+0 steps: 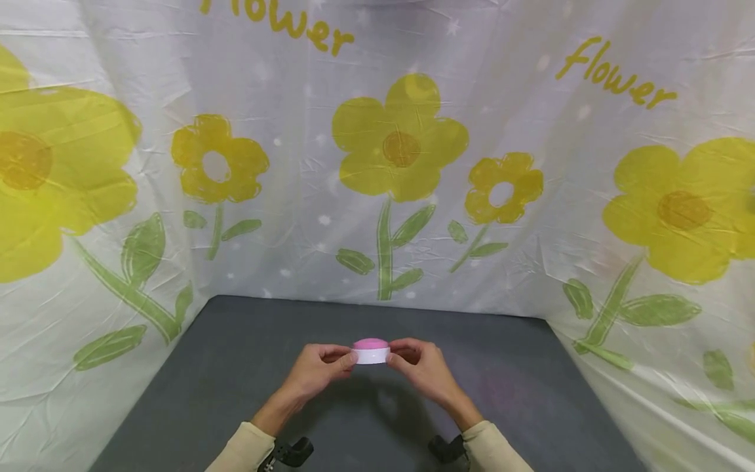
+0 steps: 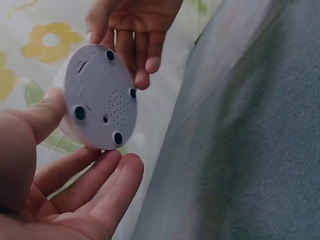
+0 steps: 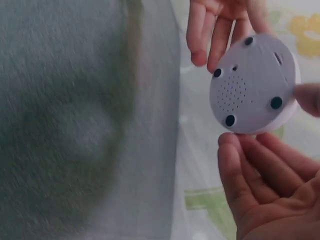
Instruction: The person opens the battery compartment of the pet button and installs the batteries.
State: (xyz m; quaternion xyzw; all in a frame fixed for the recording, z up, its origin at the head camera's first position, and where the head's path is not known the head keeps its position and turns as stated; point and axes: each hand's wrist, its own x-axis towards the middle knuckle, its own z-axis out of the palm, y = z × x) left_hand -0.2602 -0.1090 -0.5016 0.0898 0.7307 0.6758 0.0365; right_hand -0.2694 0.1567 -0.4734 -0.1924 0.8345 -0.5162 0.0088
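Note:
A round push button (image 1: 371, 354) with a pink domed top and a white base is held up over the dark table, in the middle of the head view. My left hand (image 1: 318, 371) pinches its left edge between thumb and fingers. On the opposite edge, my right hand (image 1: 423, 371) grips it the same way. Both wrist views show the underside of the push button (image 2: 100, 97), with dark round feet, a patch of small speaker holes and a slot near the rim. Its pink top is hidden from the right wrist view, where the white base (image 3: 255, 85) faces the camera.
The dark grey table (image 1: 283, 328) lies beneath both hands, with their shadows on it. A white curtain (image 1: 295, 262) printed with yellow flowers surrounds the table at the back and sides. Black straps with camera mounts (image 1: 295, 452) sit at both wrists.

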